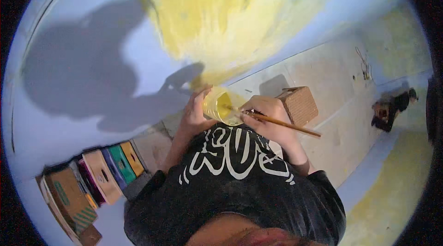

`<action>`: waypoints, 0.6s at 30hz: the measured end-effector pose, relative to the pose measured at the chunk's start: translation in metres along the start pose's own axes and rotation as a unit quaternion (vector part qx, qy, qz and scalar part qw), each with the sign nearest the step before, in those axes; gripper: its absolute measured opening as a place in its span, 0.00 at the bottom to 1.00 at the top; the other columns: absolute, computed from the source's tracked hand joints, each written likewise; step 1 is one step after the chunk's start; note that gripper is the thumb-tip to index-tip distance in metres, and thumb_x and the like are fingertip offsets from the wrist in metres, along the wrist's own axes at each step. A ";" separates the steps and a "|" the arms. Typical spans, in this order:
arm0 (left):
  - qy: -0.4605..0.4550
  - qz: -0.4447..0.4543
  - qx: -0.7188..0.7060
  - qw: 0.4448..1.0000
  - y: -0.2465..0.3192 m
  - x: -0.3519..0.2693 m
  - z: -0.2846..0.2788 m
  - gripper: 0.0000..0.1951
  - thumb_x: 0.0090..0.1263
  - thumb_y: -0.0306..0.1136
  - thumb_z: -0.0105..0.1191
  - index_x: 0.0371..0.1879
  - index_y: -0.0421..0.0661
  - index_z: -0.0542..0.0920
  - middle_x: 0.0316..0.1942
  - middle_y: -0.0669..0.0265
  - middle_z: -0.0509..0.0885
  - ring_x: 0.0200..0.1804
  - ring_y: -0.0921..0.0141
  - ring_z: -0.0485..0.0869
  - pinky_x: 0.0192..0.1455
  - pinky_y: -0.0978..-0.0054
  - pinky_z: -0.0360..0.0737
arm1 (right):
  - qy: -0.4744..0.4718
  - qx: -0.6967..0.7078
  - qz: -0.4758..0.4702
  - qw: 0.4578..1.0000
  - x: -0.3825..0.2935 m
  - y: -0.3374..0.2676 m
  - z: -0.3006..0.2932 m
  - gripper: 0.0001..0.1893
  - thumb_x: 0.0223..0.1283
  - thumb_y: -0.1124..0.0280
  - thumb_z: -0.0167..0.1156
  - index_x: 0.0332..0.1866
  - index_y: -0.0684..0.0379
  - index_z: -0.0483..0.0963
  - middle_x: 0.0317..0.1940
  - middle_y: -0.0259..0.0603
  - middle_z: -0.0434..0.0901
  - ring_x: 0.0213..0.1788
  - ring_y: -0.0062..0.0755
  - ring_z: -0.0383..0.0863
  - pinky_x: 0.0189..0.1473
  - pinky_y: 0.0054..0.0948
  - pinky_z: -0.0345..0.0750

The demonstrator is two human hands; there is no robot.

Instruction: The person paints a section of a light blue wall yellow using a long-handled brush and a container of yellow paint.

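Note:
My left hand [196, 112] is wrapped around a tilted plastic cup [211, 104] with yellow paint [224, 104] inside. Its open mouth faces my right hand [266, 116], which grips a paintbrush [290, 126] with a long wooden handle. The brush's tip reaches into the cup's mouth. Both hands are close together in front of my chest. Ahead stands a pale wall painted with broad yellow strokes [214, 14]; shadows fall on its left part.
A brown woven stool or box [300, 105] stands on the floor just beyond my right hand. Colourful boxes or drawers [104, 176] and a cardboard box [67, 194] line the lower left. Dark objects [391, 107] lie at the far right, near a cable [366, 69].

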State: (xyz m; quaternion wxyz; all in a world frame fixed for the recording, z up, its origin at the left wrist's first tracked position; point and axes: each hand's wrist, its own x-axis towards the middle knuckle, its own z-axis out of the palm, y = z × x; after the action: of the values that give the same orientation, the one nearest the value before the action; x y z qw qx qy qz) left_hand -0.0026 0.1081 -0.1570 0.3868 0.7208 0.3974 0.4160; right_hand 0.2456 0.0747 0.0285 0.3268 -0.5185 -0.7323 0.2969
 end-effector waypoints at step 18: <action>-0.048 0.025 0.036 0.998 0.004 0.026 0.023 0.52 0.51 0.39 0.82 0.72 0.37 0.62 0.70 0.44 0.74 0.72 0.48 0.76 0.73 0.54 0.74 | 0.107 0.014 0.007 0.994 -0.017 0.019 -0.008 0.10 0.59 0.70 0.74 0.33 0.65 0.82 0.24 0.49 0.82 0.27 0.45 0.83 0.33 0.38 0.77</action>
State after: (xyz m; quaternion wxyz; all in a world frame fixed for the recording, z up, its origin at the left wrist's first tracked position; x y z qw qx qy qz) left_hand 0.0278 0.1248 -0.1543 0.3689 0.7628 0.3748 0.3762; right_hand 0.2669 0.0643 0.0164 0.4084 -0.5480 -0.6853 0.2517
